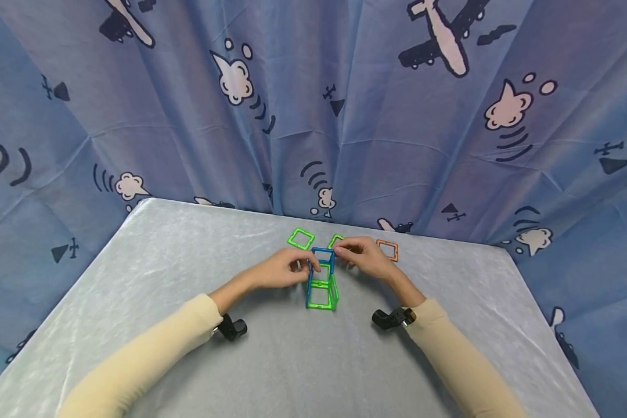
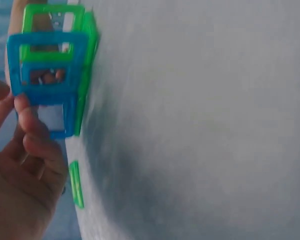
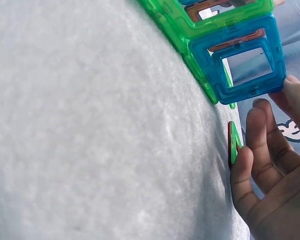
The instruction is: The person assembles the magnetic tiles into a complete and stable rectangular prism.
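Note:
A small frame structure of square magnetic tiles stands on the table between both hands. It has green tiles (image 1: 320, 307) low and at the near end, and blue tiles upright at the left, right and far end. In the left wrist view, fingers of my left hand (image 1: 284, 269) pinch the edge of a blue tile (image 2: 50, 38). My right hand (image 1: 367, 256) pinches the lower corner of another blue tile (image 3: 277, 55) between thumb and finger, its other fingers loosely bent. A green tile (image 3: 250, 12) joins that blue one at its upper side.
Behind the structure, a loose green tile (image 1: 306, 231) lies flat at the left. Another green tile (image 1: 337, 236) is partly hidden by my right hand, and an orange tile (image 1: 387, 242) lies farther right. A patterned blue curtain (image 1: 303, 116) hangs along the grey-white table's (image 1: 313, 366) far edge.

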{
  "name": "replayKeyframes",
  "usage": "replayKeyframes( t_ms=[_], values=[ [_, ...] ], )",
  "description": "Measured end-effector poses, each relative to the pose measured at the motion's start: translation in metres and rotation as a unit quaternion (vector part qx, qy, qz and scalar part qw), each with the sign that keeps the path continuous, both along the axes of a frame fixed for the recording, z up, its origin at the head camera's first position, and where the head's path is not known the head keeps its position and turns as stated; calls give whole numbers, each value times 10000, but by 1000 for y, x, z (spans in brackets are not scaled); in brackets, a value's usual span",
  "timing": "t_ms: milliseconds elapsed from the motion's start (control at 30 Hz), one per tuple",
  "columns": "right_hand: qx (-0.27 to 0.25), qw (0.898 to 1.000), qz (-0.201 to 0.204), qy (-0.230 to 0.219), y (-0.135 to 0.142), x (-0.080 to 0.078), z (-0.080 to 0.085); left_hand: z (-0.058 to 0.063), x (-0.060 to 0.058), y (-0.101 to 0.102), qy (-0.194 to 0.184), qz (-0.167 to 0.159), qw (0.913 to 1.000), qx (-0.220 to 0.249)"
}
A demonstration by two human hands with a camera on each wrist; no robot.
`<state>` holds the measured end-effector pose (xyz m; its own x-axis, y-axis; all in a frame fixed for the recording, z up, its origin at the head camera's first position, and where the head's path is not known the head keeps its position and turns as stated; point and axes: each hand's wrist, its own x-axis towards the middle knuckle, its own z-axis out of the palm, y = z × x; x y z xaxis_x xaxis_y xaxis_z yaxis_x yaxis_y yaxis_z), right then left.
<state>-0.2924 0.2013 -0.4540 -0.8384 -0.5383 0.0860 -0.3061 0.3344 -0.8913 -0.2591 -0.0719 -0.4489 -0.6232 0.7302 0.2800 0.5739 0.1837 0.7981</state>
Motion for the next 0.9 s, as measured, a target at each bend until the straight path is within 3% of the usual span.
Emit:
replayKeyframes(
  t_ms=[233, 367, 733, 900],
  values=[
    [19, 10000, -8, 5, 0, -1, 0, -2, -17, -11, -606, -940, 9937, -72],
    [33, 10000, -41, 44, 0, 1, 0, -4, -23, -14, -796, -1148, 9902, -52],
    [19, 10000, -64, 45, 1, 2, 0, 3, -25, -12, -1184, -1034, 9875, -124],
    [23, 10000, -31, -58, -3, 6, 9, 2, -26, -11, -1248, -963, 9874, -158]
  ],
)
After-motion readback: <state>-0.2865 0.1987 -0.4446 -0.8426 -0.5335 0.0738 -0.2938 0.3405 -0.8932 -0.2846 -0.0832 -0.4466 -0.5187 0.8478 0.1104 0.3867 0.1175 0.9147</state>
